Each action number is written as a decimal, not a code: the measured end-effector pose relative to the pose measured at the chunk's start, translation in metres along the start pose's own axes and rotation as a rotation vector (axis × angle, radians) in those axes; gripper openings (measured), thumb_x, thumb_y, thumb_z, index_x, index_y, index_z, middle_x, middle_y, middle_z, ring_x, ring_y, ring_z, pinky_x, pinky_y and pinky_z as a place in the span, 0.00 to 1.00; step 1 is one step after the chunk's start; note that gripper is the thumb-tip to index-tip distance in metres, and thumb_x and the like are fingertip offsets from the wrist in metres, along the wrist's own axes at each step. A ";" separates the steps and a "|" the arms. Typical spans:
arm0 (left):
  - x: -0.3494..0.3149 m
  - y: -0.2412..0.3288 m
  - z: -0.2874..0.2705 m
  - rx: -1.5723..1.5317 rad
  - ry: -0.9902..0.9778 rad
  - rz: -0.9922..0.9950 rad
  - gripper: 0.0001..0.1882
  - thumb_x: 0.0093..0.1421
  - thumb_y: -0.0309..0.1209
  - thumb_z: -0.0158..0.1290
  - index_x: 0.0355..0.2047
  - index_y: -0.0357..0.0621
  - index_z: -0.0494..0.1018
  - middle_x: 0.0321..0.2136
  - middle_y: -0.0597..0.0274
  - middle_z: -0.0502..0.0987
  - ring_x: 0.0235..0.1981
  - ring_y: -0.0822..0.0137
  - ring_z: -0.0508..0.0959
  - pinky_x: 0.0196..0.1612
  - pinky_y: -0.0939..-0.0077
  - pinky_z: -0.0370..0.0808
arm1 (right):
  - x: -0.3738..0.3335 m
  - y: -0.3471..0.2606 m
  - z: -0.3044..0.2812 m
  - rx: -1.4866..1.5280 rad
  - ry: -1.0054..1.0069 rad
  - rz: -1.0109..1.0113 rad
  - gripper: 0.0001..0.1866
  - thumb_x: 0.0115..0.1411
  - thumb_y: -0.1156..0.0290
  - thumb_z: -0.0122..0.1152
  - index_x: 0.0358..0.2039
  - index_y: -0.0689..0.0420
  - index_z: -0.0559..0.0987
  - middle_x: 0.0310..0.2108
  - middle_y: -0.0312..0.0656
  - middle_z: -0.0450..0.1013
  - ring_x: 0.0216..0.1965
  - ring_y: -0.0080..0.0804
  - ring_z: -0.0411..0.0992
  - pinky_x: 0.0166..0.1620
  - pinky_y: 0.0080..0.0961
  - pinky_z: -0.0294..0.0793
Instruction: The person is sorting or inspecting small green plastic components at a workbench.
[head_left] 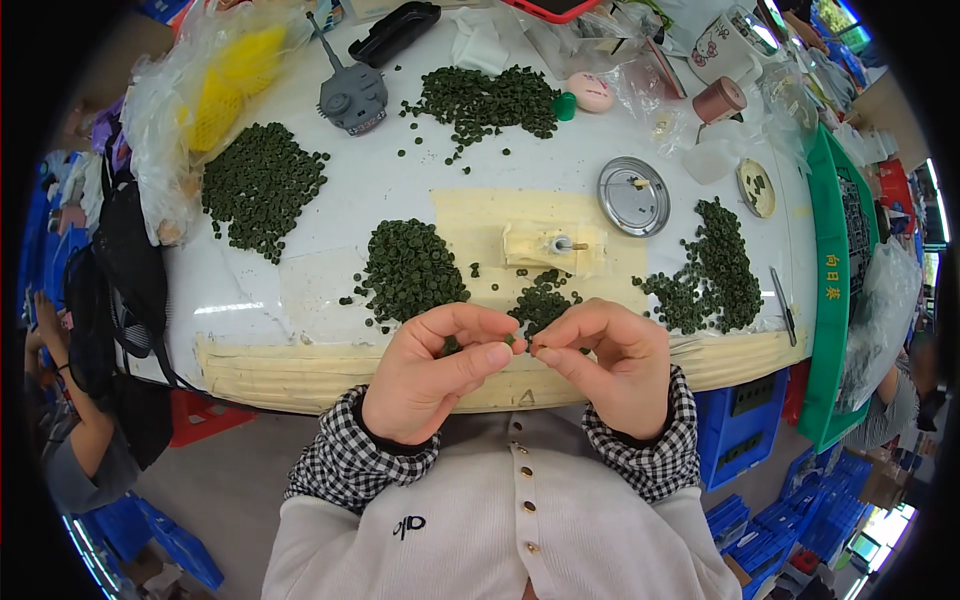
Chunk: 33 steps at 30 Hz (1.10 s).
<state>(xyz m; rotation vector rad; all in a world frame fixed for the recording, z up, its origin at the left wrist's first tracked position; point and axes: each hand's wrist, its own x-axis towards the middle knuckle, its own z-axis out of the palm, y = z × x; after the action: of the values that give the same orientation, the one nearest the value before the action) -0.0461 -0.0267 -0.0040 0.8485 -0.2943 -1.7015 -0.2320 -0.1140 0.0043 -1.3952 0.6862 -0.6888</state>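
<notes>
Over the table's padded front edge, my left hand (425,372) pinches a small dark green part (509,340) between thumb and forefinger. My right hand (622,368) is closed in a pinch close beside it; what its fingertips hold is too small to make out. Just beyond my hands lies a small heap of dark green round parts (541,302). A larger heap of green wheel-like parts (412,268) is to its left, and another pile (722,265) to the right. A taped block with a metal peg (556,246) stands behind the small heap.
Further piles of green parts (262,190) lie at the left and far middle. A grey model turret (353,97), a round metal lid (633,197), a mug (730,50) and plastic bags sit around. A green crate (825,290) stands right; a pen-like tool (782,305) lies nearby.
</notes>
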 end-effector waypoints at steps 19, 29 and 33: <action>0.000 -0.006 -0.001 -0.034 0.024 0.065 0.08 0.57 0.21 0.58 0.38 0.37 0.78 0.28 0.67 0.78 0.24 0.82 0.67 0.27 0.87 0.63 | 0.007 0.000 0.019 -0.233 0.075 -0.264 0.08 0.49 0.85 0.64 0.32 0.64 0.79 0.31 0.44 0.76 0.30 0.29 0.75 0.35 0.20 0.74; 0.001 -0.007 0.001 0.061 0.002 0.082 0.08 0.57 0.20 0.58 0.38 0.38 0.78 0.29 0.67 0.78 0.27 0.82 0.69 0.32 0.87 0.68 | 0.009 -0.003 0.010 -0.240 -0.045 -0.323 0.10 0.48 0.85 0.66 0.32 0.61 0.79 0.32 0.43 0.75 0.32 0.33 0.75 0.36 0.23 0.73; 0.003 -0.005 -0.005 0.093 -0.081 0.090 0.08 0.56 0.20 0.59 0.37 0.38 0.78 0.31 0.67 0.78 0.31 0.80 0.71 0.37 0.86 0.70 | 0.009 -0.003 0.009 -0.236 -0.050 -0.309 0.10 0.47 0.84 0.66 0.32 0.60 0.79 0.30 0.42 0.74 0.32 0.33 0.74 0.36 0.24 0.73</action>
<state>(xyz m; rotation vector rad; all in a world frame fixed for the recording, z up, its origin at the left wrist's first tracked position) -0.0468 -0.0264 -0.0116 0.8226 -0.4636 -1.6505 -0.2192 -0.1151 0.0073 -1.7534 0.5284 -0.8313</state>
